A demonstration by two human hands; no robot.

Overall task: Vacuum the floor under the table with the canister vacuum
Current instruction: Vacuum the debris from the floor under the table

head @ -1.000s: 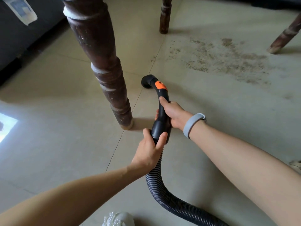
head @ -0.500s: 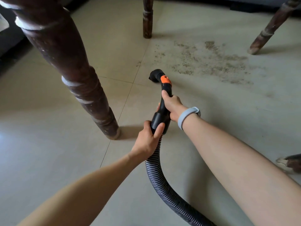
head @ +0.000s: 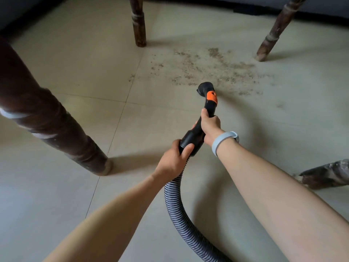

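The black vacuum handle with an orange slider ends in a round nozzle opening, which sits at the near edge of a patch of brown crumbs and dust on the beige tiled floor. My right hand, with a grey wristband, grips the handle's middle. My left hand grips the black cuff where the ribbed grey hose joins. The hose curves back toward the bottom edge. The canister itself is out of sight.
Four dark turned wooden table legs stand around: a thick one near left, one far centre, one far right, and one low at the right edge. A dark wall base runs along the back.
Both hands have pushed the nozzle forward and to the right, from beside the near-left leg up to the edge of the dust patch. The view has shifted forward under the table.
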